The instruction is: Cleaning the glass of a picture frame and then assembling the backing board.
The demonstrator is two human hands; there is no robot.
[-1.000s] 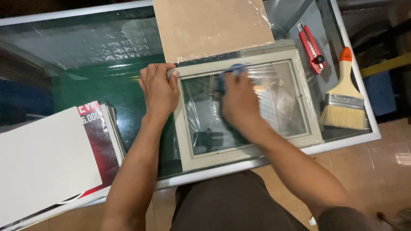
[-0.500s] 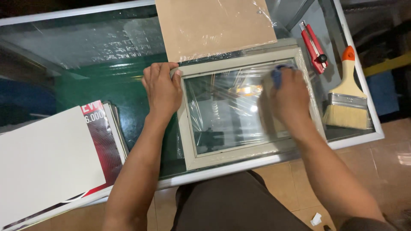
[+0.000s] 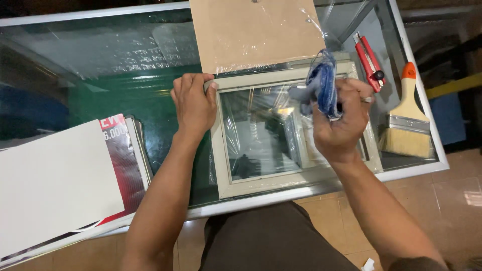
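Observation:
A pale wooden picture frame (image 3: 261,184) with a glass pane (image 3: 263,135) lies flat on a glass-topped table (image 3: 125,55), partly wrapped in clear film. My left hand (image 3: 194,104) presses down on the frame's upper left corner. My right hand (image 3: 340,119) is raised above the pane's right side and grips a bunched blue cloth (image 3: 321,83).
A brown backing board (image 3: 253,32) lies just beyond the frame. A red utility knife (image 3: 370,61) and a wide paintbrush with an orange handle (image 3: 407,118) lie at the right. A white sheet (image 3: 52,183) over stacked printed boards sits at the left edge.
My right hand wiped the cloth from the pane's middle to its right side, then lifted off the glass with the cloth bunched up. The left hand stayed on the corner.

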